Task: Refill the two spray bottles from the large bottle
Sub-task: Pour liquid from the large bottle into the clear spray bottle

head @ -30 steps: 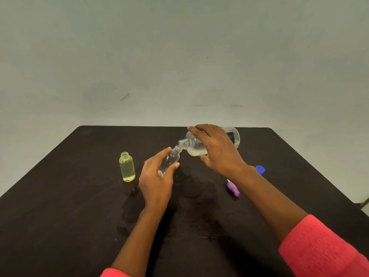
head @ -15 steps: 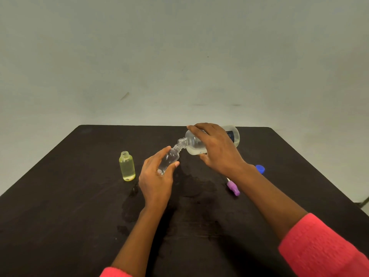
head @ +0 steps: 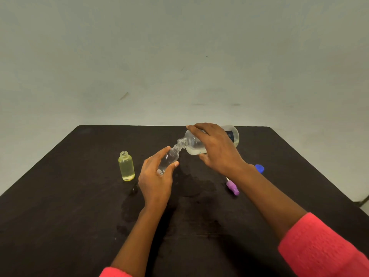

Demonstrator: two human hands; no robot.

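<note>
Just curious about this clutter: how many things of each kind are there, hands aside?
Small spray bottles: 2 (yellow-filled bottle standing, clear bottle in the left hand)
Large bottle: 1
Purple spray head: 1
Blue cap: 1
Total: 5

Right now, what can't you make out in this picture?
All in the head view:
- Label on the large bottle: too small, partly behind the right hand.
- Fill level of the clear spray bottle: the left hand wraps it.
- Any stream between the two necks: clear liquid, too small.
- The purple sprayer and blue cap: partly behind the right forearm.
</note>
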